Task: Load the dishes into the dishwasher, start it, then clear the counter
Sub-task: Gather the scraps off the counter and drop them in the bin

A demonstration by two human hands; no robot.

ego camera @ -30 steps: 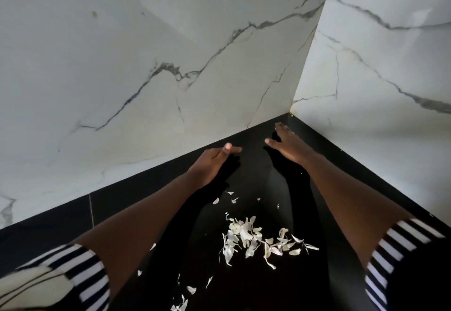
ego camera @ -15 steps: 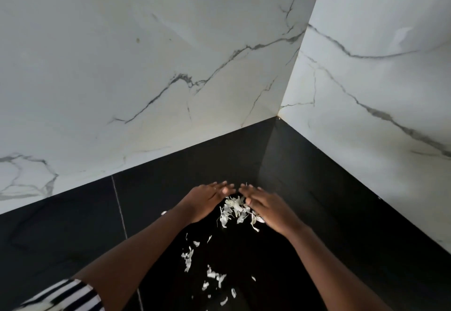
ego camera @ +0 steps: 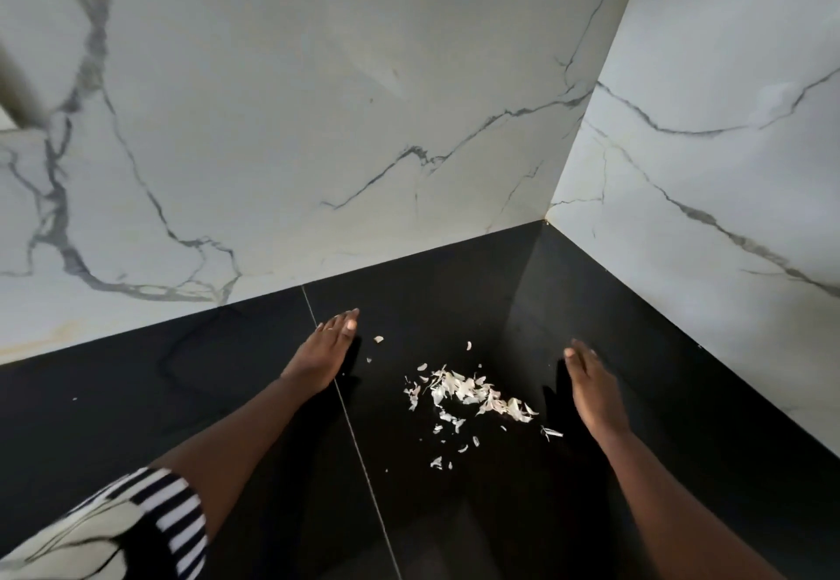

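Both hands are down at the black desk [ego camera: 218, 379], one on each side of the peels [ego camera: 468, 390]. The peels are a loose heap of pale, papery scraps lying on the desk, short of the corner where the back wall [ego camera: 318, 124] meets the side wall [ego camera: 727, 170].

My left hand [ego camera: 325, 352] is left of the peels and well apart from them. It's turned on its edge with the thumb on top. Its fingers [ego camera: 345, 322] are straight and pressed together, pointing at the back wall, and they hold nothing. A thin ring [ego camera: 329, 328] shows on one of them. The heel of that hand sits over the pale seam [ego camera: 359, 452] that crosses the desk left of the peels.

My right hand [ego camera: 591, 393] is right of the peels, also apart from them and also on edge. Its fingers [ego camera: 584, 352] are straight and together, with nothing in them. It's a touch blurred, and I can't tell whether its edge touches the desk.

Two stray bits [ego camera: 378, 339] lie beyond the peels, toward the back wall. A scatter of crumbs [ego camera: 438, 461] trails off the peels toward me. One thin strip [ego camera: 552, 432] lies just beside my right wrist. My striped sleeve [ego camera: 172, 516] shows low down, far left of the peels.
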